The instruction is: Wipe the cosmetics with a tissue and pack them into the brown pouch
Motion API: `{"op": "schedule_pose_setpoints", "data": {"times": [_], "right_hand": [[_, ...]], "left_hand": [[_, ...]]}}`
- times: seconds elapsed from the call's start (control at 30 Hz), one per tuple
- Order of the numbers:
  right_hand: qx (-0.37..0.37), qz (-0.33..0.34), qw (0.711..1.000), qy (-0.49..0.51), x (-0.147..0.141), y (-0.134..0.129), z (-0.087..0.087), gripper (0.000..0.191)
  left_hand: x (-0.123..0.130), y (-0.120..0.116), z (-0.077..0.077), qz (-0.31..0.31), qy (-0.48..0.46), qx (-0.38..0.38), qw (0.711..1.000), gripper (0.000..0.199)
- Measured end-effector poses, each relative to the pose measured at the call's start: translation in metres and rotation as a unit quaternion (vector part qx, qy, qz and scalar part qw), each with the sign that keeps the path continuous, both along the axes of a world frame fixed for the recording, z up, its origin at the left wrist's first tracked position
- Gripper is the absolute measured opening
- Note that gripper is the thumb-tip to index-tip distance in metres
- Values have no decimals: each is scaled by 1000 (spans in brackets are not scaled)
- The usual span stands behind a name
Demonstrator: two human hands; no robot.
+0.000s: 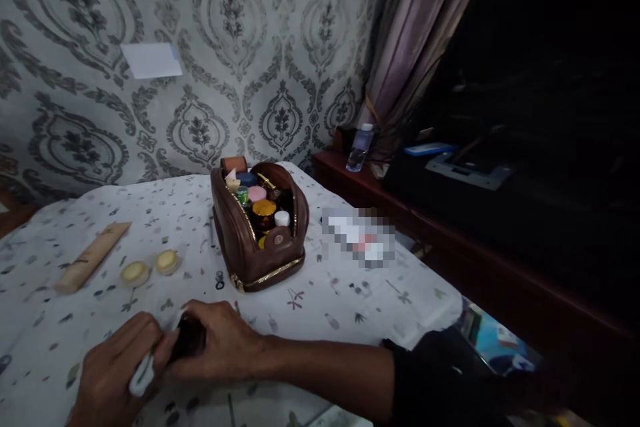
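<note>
Left hand [117,363] and right hand [225,340] grip small things near an open brown bag [230,233].

Head view: the right hand is closed around a dark container [191,337], low in the view and nearer the wearer than the bag; the left hand, at the container's left end, is curled on a white piece [143,375], partly hidden by the fingers; under them spreads a white printed cloth [325,297]; the bag stands upright on it, unzipped, packed with jars, one orange-lidded jar [263,210] near the middle; left of the bag sit two yellow pots [135,272], close together; farther left lies a beige tube [95,257]; beyond, at right, a clear bottle [360,148] stands.
</note>
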State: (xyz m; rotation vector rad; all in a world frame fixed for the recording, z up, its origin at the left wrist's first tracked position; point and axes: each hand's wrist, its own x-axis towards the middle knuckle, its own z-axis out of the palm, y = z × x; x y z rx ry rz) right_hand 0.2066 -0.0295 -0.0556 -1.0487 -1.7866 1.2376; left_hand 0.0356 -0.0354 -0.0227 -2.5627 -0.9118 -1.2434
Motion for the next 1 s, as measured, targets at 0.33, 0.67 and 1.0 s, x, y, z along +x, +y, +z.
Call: {"op": "schedule_pose_setpoints", "data": {"times": [0.33,0.67,1.0], "right_hand": [[12,-36,980,196,34,1,38,51],[232,-64,968,67,128,-1,108,47],[188,-145,966,99,165,32,128,41]], "left_hand": [[-4,2,-8,28,-17,-90,995,15],[48,30,36,-71,163,17,984,37],[85,50,39,-36,226,83,970,58]]}}
